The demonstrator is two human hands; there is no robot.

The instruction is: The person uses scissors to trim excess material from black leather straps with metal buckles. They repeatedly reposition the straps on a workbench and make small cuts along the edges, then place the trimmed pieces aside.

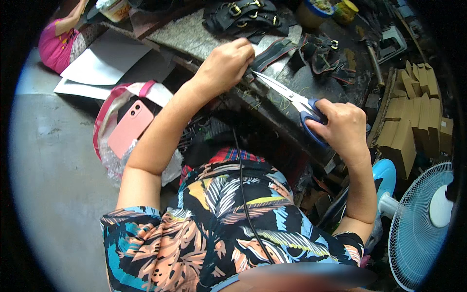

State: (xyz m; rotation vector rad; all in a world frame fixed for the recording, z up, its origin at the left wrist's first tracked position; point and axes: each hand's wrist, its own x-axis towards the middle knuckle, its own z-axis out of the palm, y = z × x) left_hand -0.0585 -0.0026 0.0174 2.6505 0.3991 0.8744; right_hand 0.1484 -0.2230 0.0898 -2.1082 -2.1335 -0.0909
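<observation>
My left hand is closed, its fingers pinched over the near end of a dark strap with a reddish edge, which runs off to the right across the worktable. A pair of scissors with blue handles is in my right hand, thumb and fingers through the loops. Their silver blades point left, and the tips lie right beside my left fingers at the strap's end. Whether the tips touch the strap or a thread there, I cannot tell. More dark strap pieces with a gold buckle lie just beyond the scissors.
Black straps with gold buckles are heaped at the back, near a blue-rimmed tub. Cardboard boxes and a fan stand at right. A pink phone and white sheets are at left; a person in pink is beyond.
</observation>
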